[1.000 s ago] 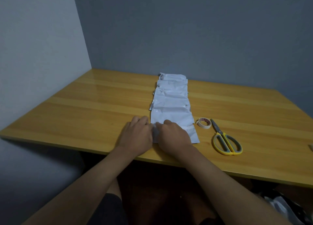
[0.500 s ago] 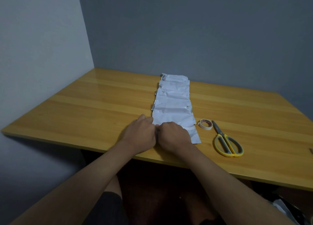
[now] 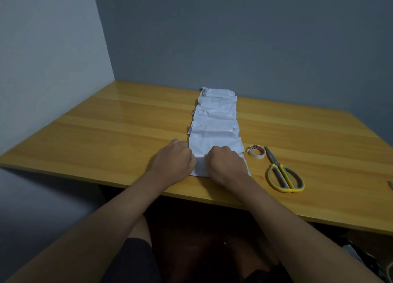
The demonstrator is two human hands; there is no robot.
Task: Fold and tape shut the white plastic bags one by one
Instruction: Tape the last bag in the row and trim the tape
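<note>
Gripping nearest bag (image 3: pixel 214 146) (near table edge (image 3: pixel 131 182)): both hands (image 3: pixel 200 161).

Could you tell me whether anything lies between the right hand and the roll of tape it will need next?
Nothing visible does. The tape roll lies on bare table just right of the right hand, with the scissors beyond it. Both hands are on the nearest white bag.

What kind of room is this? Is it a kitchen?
Probably not a kitchen. It looks like a plain desk corner in a home or small workroom: a wooden table against bare walls, with a row of white plastic bags, a roll of tape and yellow-handled scissors.
</note>
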